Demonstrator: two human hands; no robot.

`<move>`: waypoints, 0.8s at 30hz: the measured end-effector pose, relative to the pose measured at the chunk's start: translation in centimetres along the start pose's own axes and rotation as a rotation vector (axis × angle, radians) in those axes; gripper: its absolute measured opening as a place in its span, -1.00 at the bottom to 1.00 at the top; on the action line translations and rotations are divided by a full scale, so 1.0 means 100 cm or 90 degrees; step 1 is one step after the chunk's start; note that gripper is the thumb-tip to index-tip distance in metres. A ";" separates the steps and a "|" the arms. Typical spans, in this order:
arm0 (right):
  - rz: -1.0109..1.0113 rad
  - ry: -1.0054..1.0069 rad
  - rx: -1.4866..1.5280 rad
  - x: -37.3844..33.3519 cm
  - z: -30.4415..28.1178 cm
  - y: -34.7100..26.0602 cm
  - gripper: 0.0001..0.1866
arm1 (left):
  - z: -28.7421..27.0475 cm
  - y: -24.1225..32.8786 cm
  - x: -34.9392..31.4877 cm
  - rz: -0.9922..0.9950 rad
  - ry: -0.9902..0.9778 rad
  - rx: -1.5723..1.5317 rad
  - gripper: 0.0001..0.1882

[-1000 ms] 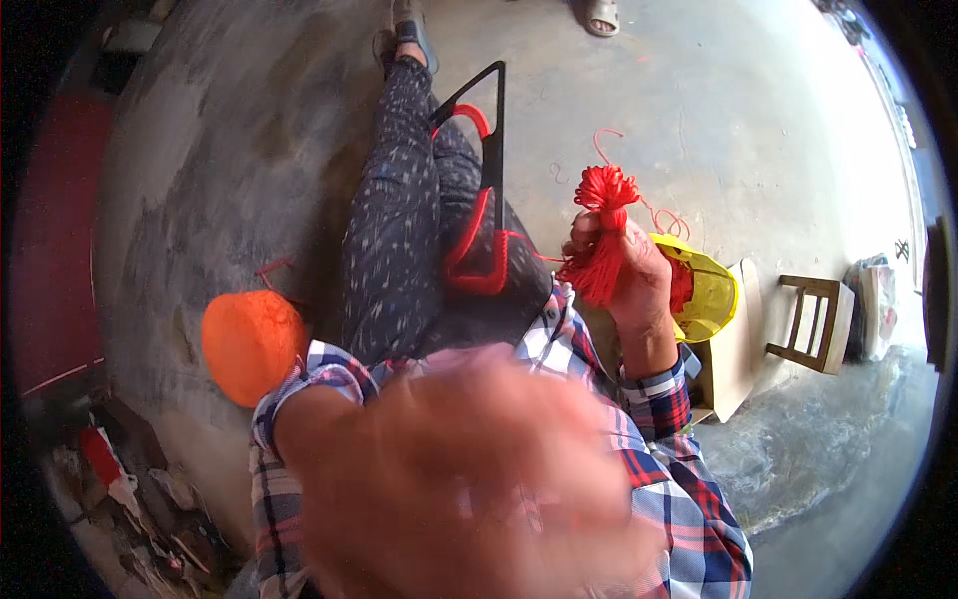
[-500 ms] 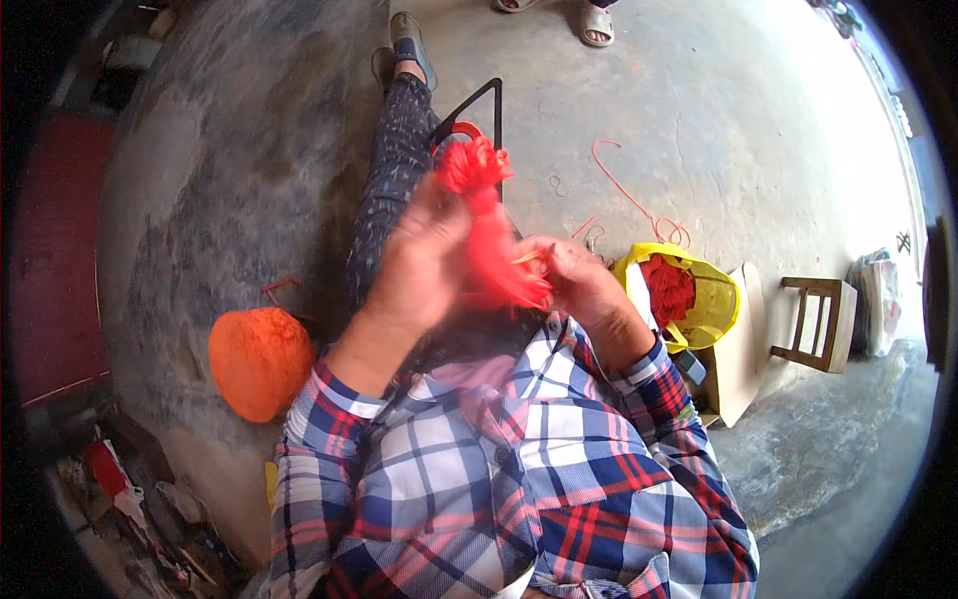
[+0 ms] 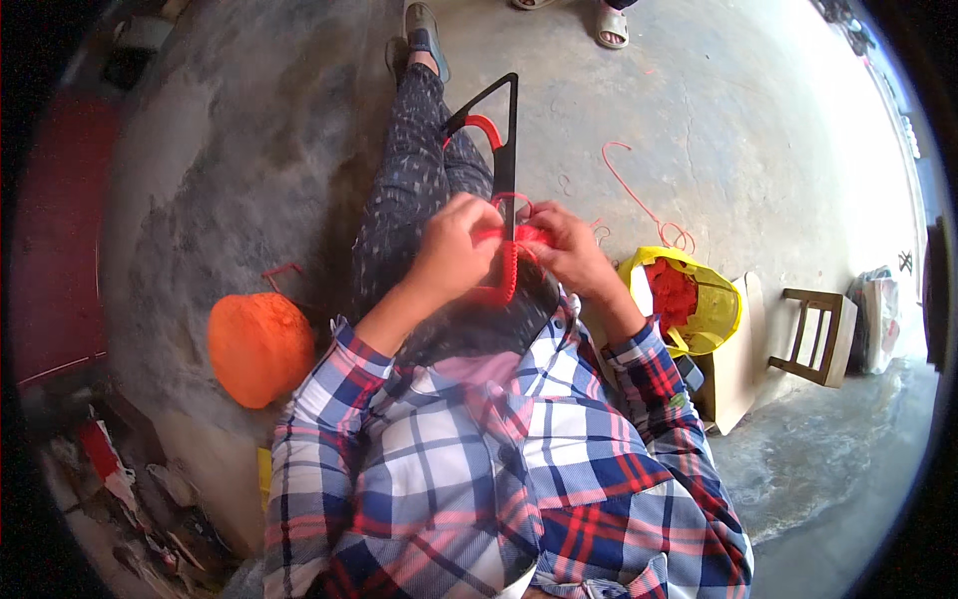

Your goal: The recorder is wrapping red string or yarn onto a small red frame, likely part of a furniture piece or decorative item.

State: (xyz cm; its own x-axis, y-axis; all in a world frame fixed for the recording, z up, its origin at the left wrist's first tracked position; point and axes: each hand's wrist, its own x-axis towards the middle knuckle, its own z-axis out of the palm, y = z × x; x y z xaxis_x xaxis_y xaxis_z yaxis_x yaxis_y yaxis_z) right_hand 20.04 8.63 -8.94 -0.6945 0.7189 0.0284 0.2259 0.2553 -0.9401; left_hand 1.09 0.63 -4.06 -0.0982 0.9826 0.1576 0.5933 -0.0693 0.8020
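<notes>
A black triangular frame (image 3: 507,130) rises over my lap, its near part between my hands. Red cord is wound along part of it as a ridged wrap (image 3: 511,270), and a thicker red band (image 3: 485,126) curves inside its far corner. My left hand (image 3: 457,248) pinches red strands (image 3: 487,236) on the frame's left side. On the right side, my right hand (image 3: 574,258) has its fingers closed on the same red strands. A thin red loop stands up between the two hands. My fingers hide much of the strands.
To the right, a yellow bag (image 3: 726,317) holds red bundles (image 3: 669,292), beside a cardboard sheet (image 3: 740,374) and a small wooden stool (image 3: 816,339). A red cord (image 3: 635,190) lies on the floor. An orange round seat (image 3: 259,349) is at left. Another person's sandal (image 3: 612,28) shows ahead.
The red tassel-like bundle was raised in front of the frame between both hands. Now my hands are level at the frame's near part, the strands are beside it, and the frame is more exposed.
</notes>
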 end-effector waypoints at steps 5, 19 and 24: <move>0.042 0.196 0.361 -0.024 -0.062 -0.044 -0.76 | 0.022 -0.038 -0.002 -0.247 0.086 -0.273 -0.74; 0.104 0.272 0.462 -0.041 -0.051 -0.056 -0.80 | 0.032 -0.018 -0.008 -0.415 -0.059 -0.626 -0.59; 0.275 0.068 0.452 -0.026 -0.007 -0.067 -0.75 | 0.032 -0.011 -0.005 -0.453 -0.035 -0.675 -0.58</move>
State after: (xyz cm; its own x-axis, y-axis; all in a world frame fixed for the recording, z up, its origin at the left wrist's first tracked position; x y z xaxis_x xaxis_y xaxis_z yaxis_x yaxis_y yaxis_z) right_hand 20.81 5.49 -2.43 -0.5697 0.7263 -0.3846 -0.0516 -0.4986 -0.8653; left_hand 3.03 0.75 -6.90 -0.0822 0.8637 -0.4972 -0.5032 0.3947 0.7688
